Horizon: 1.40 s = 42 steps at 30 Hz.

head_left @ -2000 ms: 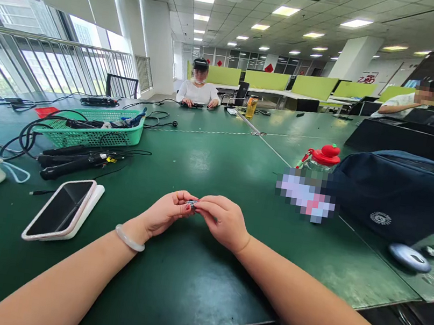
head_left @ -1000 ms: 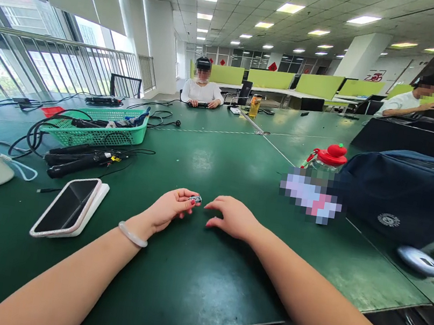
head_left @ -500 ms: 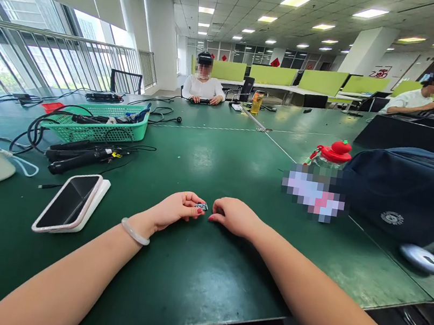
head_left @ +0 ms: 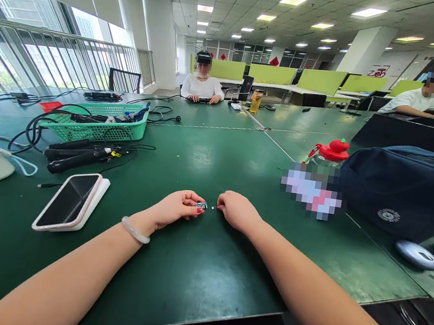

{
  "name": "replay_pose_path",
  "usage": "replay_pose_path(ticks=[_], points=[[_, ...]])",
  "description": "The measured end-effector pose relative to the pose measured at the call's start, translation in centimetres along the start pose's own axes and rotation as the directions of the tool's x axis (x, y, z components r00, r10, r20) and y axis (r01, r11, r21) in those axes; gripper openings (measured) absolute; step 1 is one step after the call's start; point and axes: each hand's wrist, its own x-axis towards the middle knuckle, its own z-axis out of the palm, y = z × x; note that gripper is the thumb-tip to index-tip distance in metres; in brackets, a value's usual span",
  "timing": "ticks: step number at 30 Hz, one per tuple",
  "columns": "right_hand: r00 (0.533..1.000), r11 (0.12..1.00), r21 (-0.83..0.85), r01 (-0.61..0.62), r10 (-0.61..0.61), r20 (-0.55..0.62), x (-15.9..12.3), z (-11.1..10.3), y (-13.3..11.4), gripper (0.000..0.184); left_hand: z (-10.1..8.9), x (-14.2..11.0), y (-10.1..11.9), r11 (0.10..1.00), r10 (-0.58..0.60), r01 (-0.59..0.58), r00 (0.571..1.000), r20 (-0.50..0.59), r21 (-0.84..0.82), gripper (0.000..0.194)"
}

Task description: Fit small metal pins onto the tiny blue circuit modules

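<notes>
My left hand (head_left: pixel 177 208) rests on the green table (head_left: pixel 193 267) with its fingers pinched on a small dark part with metal bits (head_left: pixel 201 205). My right hand (head_left: pixel 236 211) lies just to the right, curled, with its fingertips closed on a tiny thin pin-like piece (head_left: pixel 214 207) that points toward the small part. A narrow gap separates the two hands. A pale bangle (head_left: pixel 134 230) sits on my left wrist.
A phone on a white pad (head_left: pixel 68 201) lies at the left, with black cables (head_left: pixel 80 153) and a green basket (head_left: pixel 98 126) behind it. A red-capped bottle (head_left: pixel 325 160), a dark blue bag (head_left: pixel 404 190) and a mouse (head_left: pixel 417 255) stand at the right. Another person (head_left: pixel 202 81) sits across the table.
Two seconds ago both hands were joined on the small part. They have since parted and lowered to the table; the right hand now pinches a thin piece next to the part.
</notes>
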Motion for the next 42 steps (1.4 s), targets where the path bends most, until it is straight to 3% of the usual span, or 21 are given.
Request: replay_pose_path(ticks=[8,14,23,30,34,42], points=[[1.0,0.998,-0.058,0.029,-0.029,0.002,0.0,0.0,-0.4,0.01,-0.1,0.1,-0.1,1.0,-0.004,0.004,1.0,-0.003,0.027,0.037],[0.996,0.996,0.035,-0.087,0.086,0.031,0.2,-0.2,0.1,0.009,0.0,0.0,-0.2,0.999,-0.007,0.007,1.0,0.004,0.036,0.039],[1.0,1.0,-0.006,0.001,-0.001,0.022,-0.3,-0.1,-0.9,0.01,-0.1,0.2,-0.4,1.0,0.004,-0.005,1.0,0.028,0.027,0.04],[0.996,0.981,0.175,-0.081,0.085,-0.011,-0.3,-0.6,-0.6,0.009,0.1,0.1,-0.1,0.999,-0.002,0.001,1.0,0.028,0.032,0.04],[0.987,0.968,0.251,-0.011,0.051,-0.154,-0.6,-1.3,-1.5,0.01,0.3,0.2,-0.2,1.0,-0.002,0.002,1.0,0.008,0.032,0.042],[0.988,0.961,0.253,0.112,-0.081,-0.13,-1.4,-1.4,-3.6,0.007,0.3,0.4,-0.5,0.998,0.031,-0.032,0.999,0.008,0.051,0.035]])
